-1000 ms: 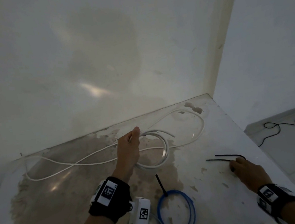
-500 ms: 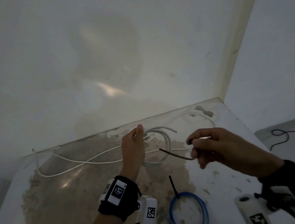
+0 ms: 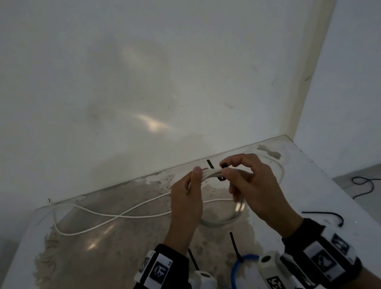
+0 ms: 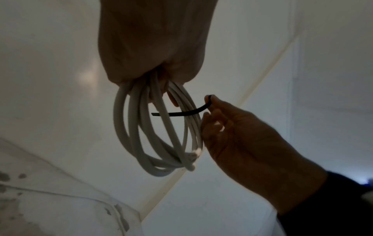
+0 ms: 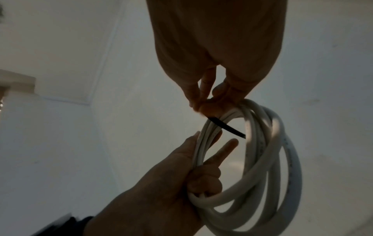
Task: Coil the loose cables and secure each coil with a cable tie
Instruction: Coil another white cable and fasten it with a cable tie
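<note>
Roughly midway, the left hand (image 3: 186, 200) grips the white cable coil (image 5: 262, 159) while the right hand (image 3: 255, 189) pinches a black cable tie (image 4: 181, 113) poked through just beside that grip but not yet looped shut, a blue coil (image 3: 236, 273) below both wrists looks tied, white cable (image 3: 112, 216) trails loose leftward, and no containers show.

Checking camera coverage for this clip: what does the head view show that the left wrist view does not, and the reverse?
Only the head view shows the blue coil already tied near the wrists, a spare black tie on the table, and the white cable's loose length trailing left. Only the left wrist view shows the separate loops of the white coil hanging below the left hand and the tie's free end passing through them. Both show the right hand pinching the black cable tie at the coil.
</note>
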Demonstrator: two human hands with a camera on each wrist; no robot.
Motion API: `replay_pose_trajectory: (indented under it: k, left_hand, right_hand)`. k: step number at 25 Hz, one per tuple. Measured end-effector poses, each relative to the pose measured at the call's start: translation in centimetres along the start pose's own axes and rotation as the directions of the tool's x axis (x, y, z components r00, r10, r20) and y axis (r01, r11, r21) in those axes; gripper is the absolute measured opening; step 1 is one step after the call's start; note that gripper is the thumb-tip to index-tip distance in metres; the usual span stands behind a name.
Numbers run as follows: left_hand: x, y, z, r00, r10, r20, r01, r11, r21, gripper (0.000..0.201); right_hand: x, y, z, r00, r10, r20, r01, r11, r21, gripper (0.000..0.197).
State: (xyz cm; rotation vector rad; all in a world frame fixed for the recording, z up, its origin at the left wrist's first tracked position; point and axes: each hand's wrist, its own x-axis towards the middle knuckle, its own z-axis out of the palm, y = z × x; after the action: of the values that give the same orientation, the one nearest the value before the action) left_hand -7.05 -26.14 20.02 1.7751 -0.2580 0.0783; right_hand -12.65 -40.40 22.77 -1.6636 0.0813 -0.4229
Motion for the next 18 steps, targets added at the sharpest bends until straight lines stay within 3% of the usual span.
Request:
replay_pose_trajectory:
  k: [5, 7, 9, 11, 14, 18]
  left_hand:
    - [-0.3, 1.0, -0.8, 0.998, -0.01, 0.056, 0.015, 0.996, -0.083, 0.048]
    - [-0.3, 1.3, -1.1, 1.0, -0.004, 0.026, 0.006, 0.997, -0.077, 0.049]
    - [-0.5, 1.9, -1.3, 1.0, 0.017, 0.006, -0.017, 0.998, -0.055, 0.05]
    - [-0.8, 2.7, -1.4, 0.999, 0.039, 0.008, -0.039, 0.998, -0.051, 0.049]
    - [-1.5, 3.3, -1.1, 0.998, 0.052, -0.037, -0.055, 0.995, -0.086, 0.045]
    - [-2.2, 3.2, -0.5, 0.996, 0.046, -0.072, -0.056, 0.988, -0.146, 0.043]
  right_hand:
    - [-1.1, -0.5, 0.6, 0.967, -0.256, 0.008, 0.239, 0.889, -0.39, 0.01]
    - [-1.6, -0.8, 0.8, 0.902, -0.431, 0.022, 0.349, 0.697, -0.626, 0.015]
    - [-1.5, -0.4, 1.1, 0.829, -0.558, 0.028, 0.401, 0.559, -0.726, 0.023]
    - [-1.2, 0.3, 1.8, 0.821, -0.571, 0.014, 0.439, 0.616, -0.654, 0.024]
    - [-1.2, 0.7, 3.3, 0.884, -0.455, -0.105, 0.358, 0.805, -0.472, 0.021]
    - [-0.7, 0.5, 4.3, 0.85, -0.477, -0.226, 0.338, 0.821, -0.461, 0.011]
